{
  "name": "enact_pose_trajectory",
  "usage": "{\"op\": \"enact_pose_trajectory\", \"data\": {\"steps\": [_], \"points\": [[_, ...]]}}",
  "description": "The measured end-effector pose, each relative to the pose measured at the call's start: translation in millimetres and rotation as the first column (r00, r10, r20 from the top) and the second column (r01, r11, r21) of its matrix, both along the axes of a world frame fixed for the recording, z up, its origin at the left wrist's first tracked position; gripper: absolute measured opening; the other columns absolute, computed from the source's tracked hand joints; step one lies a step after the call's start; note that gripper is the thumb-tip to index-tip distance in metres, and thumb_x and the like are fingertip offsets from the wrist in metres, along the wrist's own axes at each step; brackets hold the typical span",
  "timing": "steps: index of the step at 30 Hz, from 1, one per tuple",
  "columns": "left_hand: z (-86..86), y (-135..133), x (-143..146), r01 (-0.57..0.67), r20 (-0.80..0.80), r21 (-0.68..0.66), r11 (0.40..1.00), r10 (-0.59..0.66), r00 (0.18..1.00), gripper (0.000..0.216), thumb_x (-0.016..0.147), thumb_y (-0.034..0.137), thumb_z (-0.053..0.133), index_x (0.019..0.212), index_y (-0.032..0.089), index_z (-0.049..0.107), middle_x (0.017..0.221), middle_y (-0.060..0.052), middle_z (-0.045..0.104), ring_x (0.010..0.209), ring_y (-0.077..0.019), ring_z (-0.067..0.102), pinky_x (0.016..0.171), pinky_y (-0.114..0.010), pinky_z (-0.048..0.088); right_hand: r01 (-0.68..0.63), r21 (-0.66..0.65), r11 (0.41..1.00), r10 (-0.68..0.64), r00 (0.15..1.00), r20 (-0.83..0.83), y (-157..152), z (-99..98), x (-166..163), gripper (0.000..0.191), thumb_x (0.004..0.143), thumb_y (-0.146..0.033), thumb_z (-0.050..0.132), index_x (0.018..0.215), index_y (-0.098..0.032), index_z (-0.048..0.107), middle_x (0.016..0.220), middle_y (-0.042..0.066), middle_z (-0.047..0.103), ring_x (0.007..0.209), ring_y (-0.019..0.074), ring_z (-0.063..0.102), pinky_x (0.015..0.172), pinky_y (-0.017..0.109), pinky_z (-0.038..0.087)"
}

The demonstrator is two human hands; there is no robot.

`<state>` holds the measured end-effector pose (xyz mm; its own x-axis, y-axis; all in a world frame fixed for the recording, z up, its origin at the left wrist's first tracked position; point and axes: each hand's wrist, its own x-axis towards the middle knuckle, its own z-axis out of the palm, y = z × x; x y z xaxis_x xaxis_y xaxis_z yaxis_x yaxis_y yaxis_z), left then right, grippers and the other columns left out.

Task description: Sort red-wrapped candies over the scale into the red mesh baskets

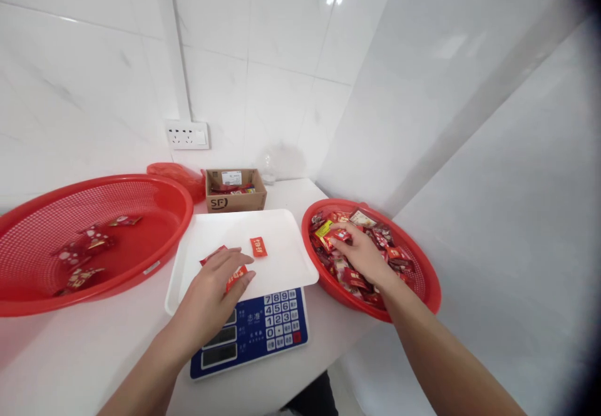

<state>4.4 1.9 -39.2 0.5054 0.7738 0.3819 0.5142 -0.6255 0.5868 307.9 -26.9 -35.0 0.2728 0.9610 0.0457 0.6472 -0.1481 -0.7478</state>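
My left hand (216, 284) is over the white tray (286, 247) of a weighing scale, its thumb and fingers apart. A small red candy packet (236, 276) shows in the gap under its fingers, and another red packet (211, 255) pokes out behind the knuckles. Just beyond the fingertips, a third red packet (258, 246) lies flat on the tray. My right hand (360, 254) reaches into the right red basket (429, 284), fingers closed around a red wrapped packet (342, 234). A yellow-and-red packet (323, 229) sits beside those fingertips, among many mixed wrapped packets.
The scale's blue keypad panel (256, 334) faces me below the tray. At left stands a larger red basket (141, 241) with several wrapped packets. A cardboard box (237, 202) holding packets and a red plastic bag (176, 177) are behind. White walls border the table (300, 191).
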Motion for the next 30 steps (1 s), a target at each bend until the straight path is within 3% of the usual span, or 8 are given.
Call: {"op": "enact_pose_trajectory", "data": {"steps": [3, 5, 11, 16, 20, 22, 26, 30], "points": [[5.8, -10, 5, 0.033, 0.080, -0.188, 0.982, -0.018, 0.997, 0.026, 0.089, 0.039, 0.046, 0.105, 0.024, 0.060, 0.107, -0.006, 0.066, 0.099, -0.0230, 0.062, 0.082, -0.037, 0.051, -0.044, 0.115, 0.992, 0.062, 0.985, -0.164, -13, 11.5, -31, 0.030, 0.086, -0.035, 0.049, 0.115, -0.024, 0.048, 0.105, 0.005, 0.065, 0.086, 0.0185, 0.067, 0.072, 0.032, 0.054], [10.0, -17, 10, 0.114, 0.162, -0.320, 0.941, -0.064, 0.985, 0.027, 0.089, 0.041, 0.046, 0.105, 0.023, 0.060, 0.102, -0.005, 0.067, 0.092, -0.0208, 0.062, 0.079, -0.034, 0.049, -0.100, 0.236, 0.967, 0.192, 0.893, -0.408, -22, 15.0, -57, 0.028, 0.079, -0.032, 0.062, 0.105, -0.024, 0.054, 0.097, 0.002, 0.066, 0.083, 0.0173, 0.066, 0.074, 0.032, 0.054], [15.6, -26, 18, 0.291, 0.424, -0.475, 0.830, -0.074, 0.903, 0.033, 0.089, 0.046, 0.045, 0.074, 0.018, 0.052, 0.067, 0.001, 0.053, 0.064, -0.0136, 0.049, 0.059, -0.025, 0.040, -0.260, 0.296, 0.919, 0.371, 0.823, -0.429, -35, 15.3, -120, 0.019, 0.077, -0.027, 0.068, 0.095, -0.024, 0.063, 0.094, 0.002, 0.067, 0.089, 0.0176, 0.062, 0.082, 0.033, 0.051], [13.9, -24, 14, 0.364, 0.598, -0.539, 0.760, 0.041, 0.800, 0.035, 0.090, 0.046, 0.047, 0.072, 0.017, 0.055, 0.067, 0.001, 0.056, 0.064, -0.0125, 0.051, 0.062, -0.025, 0.041, -0.174, 0.419, 0.891, 0.406, 0.718, -0.565, -30, 9.3, -128, 0.015, 0.081, -0.033, 0.064, 0.094, -0.026, 0.062, 0.110, 0.005, 0.061, 0.078, 0.0144, 0.060, 0.070, 0.030, 0.052], [14.7, -27, 11, 0.483, 0.723, -0.596, 0.642, 0.166, 0.670, 0.033, 0.087, 0.047, 0.052, 0.076, 0.017, 0.058, 0.070, -0.002, 0.062, 0.063, -0.0129, 0.055, 0.058, -0.024, 0.041, 0.008, 0.435, 0.900, 0.343, 0.602, -0.721, -27, 0.0, -126, 0.009, 0.080, -0.028, 0.065, 0.081, -0.025, 0.057, 0.078, -0.003, 0.053, 0.055, 0.0081, 0.047, 0.049, 0.020, 0.041], [16.4, -29, 12, 0.529, 0.744, -0.611, 0.589, 0.199, 0.638, 0.033, 0.086, 0.048, 0.054, 0.075, 0.016, 0.059, 0.068, -0.002, 0.061, 0.062, -0.0125, 0.054, 0.058, -0.023, 0.041, -0.044, 0.404, 0.914, 0.346, 0.607, -0.716, -29, -1.9, -128, 0.015, 0.075, -0.028, 0.071, 0.083, -0.025, 0.059, 0.070, -0.005, 0.048, 0.055, 0.0079, 0.045, 0.048, 0.019, 0.040], [18.8, -32, 14, 0.568, 0.746, -0.614, 0.548, 0.169, 0.644, 0.034, 0.086, 0.046, 0.055, 0.072, 0.015, 0.061, 0.065, 0.000, 0.055, 0.062, -0.0110, 0.050, 0.056, -0.022, 0.040, -0.246, 0.371, 0.895, 0.439, 0.627, -0.644, -33, 3.3, -135, 0.040, 0.068, -0.036, 0.078, 0.104, -0.029, 0.062, 0.083, -0.002, 0.053, 0.066, 0.0119, 0.055, 0.060, 0.025, 0.049], [17.0, -33, 14, 0.552, 0.720, -0.618, 0.560, 0.120, 0.684, 0.034, 0.086, 0.046, 0.056, 0.076, 0.015, 0.063, 0.069, 0.000, 0.052, 0.064, -0.0111, 0.048, 0.056, -0.022, 0.040, -0.330, 0.441, 0.835, 0.546, 0.598, -0.587, -34, 9.8, -140, 0.027, 0.074, -0.036, 0.073, 0.099, -0.032, 0.067, 0.085, -0.002, 0.052, 0.064, 0.0119, 0.059, 0.058, 0.026, 0.051]]}}
